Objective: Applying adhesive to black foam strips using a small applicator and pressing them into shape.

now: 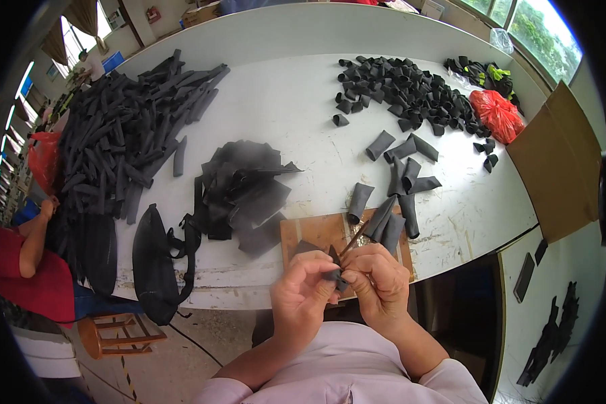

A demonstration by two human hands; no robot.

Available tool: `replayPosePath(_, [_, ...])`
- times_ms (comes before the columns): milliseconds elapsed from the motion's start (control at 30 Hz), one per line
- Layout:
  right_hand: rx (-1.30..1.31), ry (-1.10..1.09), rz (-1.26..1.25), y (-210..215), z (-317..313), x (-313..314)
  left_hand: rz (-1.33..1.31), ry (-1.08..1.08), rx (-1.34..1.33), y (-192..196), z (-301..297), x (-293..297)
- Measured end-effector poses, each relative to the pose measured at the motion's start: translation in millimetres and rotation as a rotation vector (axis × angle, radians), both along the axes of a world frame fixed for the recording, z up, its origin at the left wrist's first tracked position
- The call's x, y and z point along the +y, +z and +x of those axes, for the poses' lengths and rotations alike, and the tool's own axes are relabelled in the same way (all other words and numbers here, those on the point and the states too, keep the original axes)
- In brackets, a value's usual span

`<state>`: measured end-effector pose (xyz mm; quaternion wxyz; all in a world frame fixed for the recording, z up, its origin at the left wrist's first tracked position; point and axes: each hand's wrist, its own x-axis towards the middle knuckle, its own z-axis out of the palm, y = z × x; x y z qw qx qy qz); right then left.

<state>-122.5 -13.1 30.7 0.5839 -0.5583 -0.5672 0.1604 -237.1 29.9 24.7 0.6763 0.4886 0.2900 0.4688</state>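
At the table's near edge, the left hand (303,286) and right hand (377,283) pinch a dark fabric piece (333,269), largely hidden by fingers, the right apparently also gripping a thin stick (354,238).

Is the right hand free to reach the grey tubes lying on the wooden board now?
Probably not at once: the right hand holds a thin stick and grips a dark piece together with the left hand. The grey tubes lie close, nothing between.

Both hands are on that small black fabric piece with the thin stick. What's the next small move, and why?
Probably push the thin brown stick further into the small black fabric piece. The left hand pinches the piece, the right hand holds the stick angled at it, and both hover over the brown wooden board.
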Motion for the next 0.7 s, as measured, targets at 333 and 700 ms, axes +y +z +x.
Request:
replayPosePath(333, [0.488,0.383,-0.184,75.7,40.4,13.6,-0.666,-0.815,-0.928,62.1,21.9,34.6])
replayPosePath(700, [0.779,0.257,-0.611,-37.1,52.4,31.9,-1.006,-0.447,-0.597,-54.7,31.7,66.6])
